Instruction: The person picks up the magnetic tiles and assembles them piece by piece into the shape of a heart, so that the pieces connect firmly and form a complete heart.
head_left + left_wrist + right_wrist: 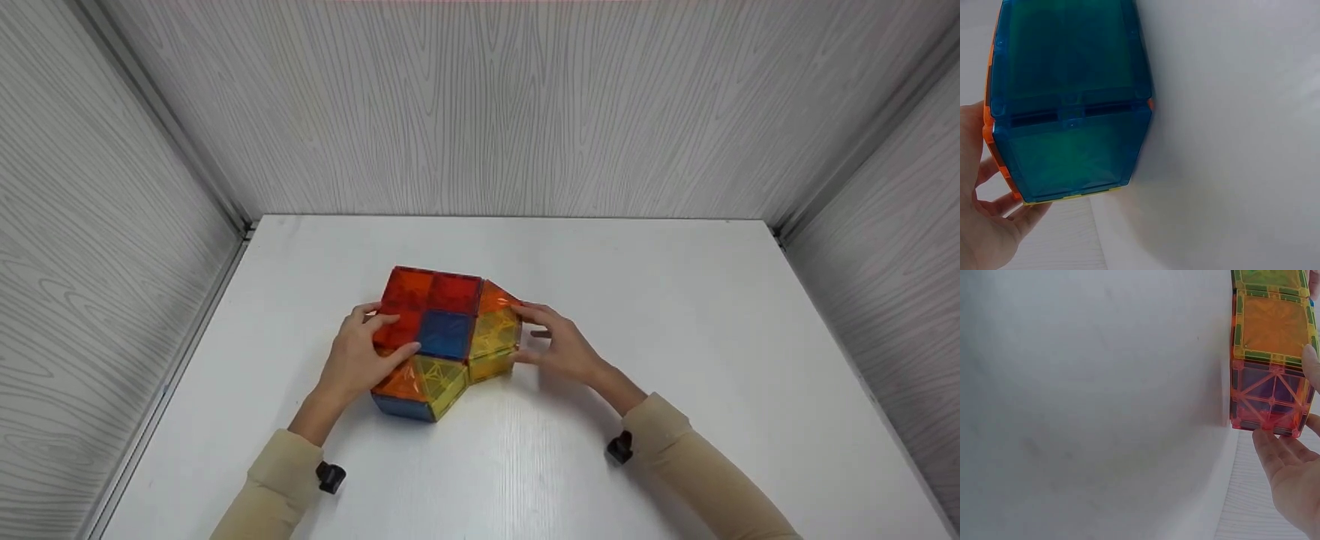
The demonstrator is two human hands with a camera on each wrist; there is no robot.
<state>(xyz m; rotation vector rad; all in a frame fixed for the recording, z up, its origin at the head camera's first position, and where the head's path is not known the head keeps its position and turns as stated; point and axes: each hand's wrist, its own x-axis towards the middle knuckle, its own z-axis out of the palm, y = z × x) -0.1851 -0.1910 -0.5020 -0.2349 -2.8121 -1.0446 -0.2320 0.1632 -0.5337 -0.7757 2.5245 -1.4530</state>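
A low, heart-like block built of translucent magnetic tiles (pixel 453 294) lies on the table, with red, orange, blue and yellow squares and triangles on top. My left hand (pixel 354 363) grips its left side, thumb over the top and fingers around the far edge. At the right end my right hand (pixel 566 349) holds the block between fingers at the top edge and a thumb near the front wall. In the left wrist view, blue side tiles (pixel 1069 152) face the camera. The right wrist view shows an orange-yellow side tile (pixel 1273 326) beside a pink one (pixel 1272 398).
A white table (pixel 675 300) carries the block, and its surface extends to both sides. Pale wood-grain panels stand behind it (pixel 480 112) and at the left and right. Small black devices (pixel 330 476) sit at both wrists by the beige sleeves.
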